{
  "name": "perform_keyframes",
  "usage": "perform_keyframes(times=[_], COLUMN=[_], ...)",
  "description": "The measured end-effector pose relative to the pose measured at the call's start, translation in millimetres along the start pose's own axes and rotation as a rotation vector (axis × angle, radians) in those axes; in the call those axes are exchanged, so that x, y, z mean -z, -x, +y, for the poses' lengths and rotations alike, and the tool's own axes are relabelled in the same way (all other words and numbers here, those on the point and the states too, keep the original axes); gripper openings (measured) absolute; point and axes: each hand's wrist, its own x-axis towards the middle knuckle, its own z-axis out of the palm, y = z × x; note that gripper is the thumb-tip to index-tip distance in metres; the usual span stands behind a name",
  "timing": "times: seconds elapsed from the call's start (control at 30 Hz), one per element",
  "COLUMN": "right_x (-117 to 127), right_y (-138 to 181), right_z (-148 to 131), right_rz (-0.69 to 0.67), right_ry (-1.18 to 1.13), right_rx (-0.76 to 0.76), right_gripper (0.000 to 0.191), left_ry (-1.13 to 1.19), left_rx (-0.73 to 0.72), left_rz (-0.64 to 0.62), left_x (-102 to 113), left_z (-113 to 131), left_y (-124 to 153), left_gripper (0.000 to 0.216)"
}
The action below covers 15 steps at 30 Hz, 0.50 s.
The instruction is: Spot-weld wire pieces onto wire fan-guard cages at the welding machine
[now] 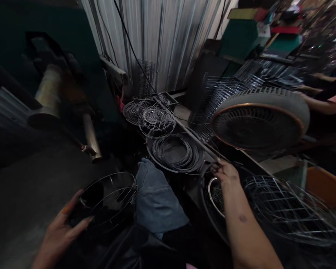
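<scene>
My left hand [64, 228] is at the lower left with thumb and fingers spread apart. Just beyond its fingertips is a round wire frame [114, 173] made of thin metal rings; I cannot tell whether they touch. My right hand [225, 173] reaches forward over a dark basin [210, 220], its fingers closed together. What they pinch, if anything, is too small and dark to make out. Under the right wrist, partly hidden by the forearm, a light-rimmed bowl [212, 186] holds small dark pieces. A blue-grey cloth [158, 198] lies between the hands.
A machine with metal cylinders [49, 89] stands at the left. Wire rings [175, 153] fill a tray ahead, with round wire grids [156, 119] behind. Another grid stack [291, 209] lies right, near a large fan [260, 123]. A co-worker's arm [319, 102] shows beyond.
</scene>
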Motion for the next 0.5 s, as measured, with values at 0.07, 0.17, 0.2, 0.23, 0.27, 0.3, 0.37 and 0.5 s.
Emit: perform_keyframes(times=[0.07,0.17,0.2,0.23,0.27,0.3,0.37,0.5], right_x=[3.9,-7.3,-14.9,-23.7,-33.3,-43.2,-62.5,-93.1], right_y=[12.3,23.3,24.8,25.4,25.2,24.4,21.4,7.6], right_z=[-1.9,2.7,4.8,6.7,8.1,8.9,9.1,5.9], right_rz=[-0.014,-0.068,-0.088,-0.102,-0.112,-0.122,-0.150,-0.188], right_ry=[0.015,0.036,0.037,0.034,0.026,0.017,-0.007,-0.087], right_rx=[-0.047,-0.097,-0.095,-0.078,-0.050,-0.010,0.086,0.249], right_gripper=[0.023,0.024,0.026,0.028,0.030,0.031,0.034,0.035], left_ry=[-0.031,-0.059,-0.061,-0.066,-0.075,-0.085,-0.107,-0.110], left_rx=[-0.067,-0.177,-0.193,-0.202,-0.206,-0.207,-0.208,-0.255], left_rz=[0.009,0.004,-0.003,-0.013,-0.033,-0.046,-0.053,-0.002], left_x=[-1.0,1.3,3.1,5.0,6.9,8.4,9.3,4.5], left_z=[0.2,-0.7,-1.9,-3.6,-5.8,-8.3,-13.3,-19.4], left_y=[-2.0,-5.9,-7.0,-7.9,-8.6,-8.9,-8.5,-2.0], left_gripper=[0.082,0.077,0.075,0.074,0.073,0.073,0.074,0.076])
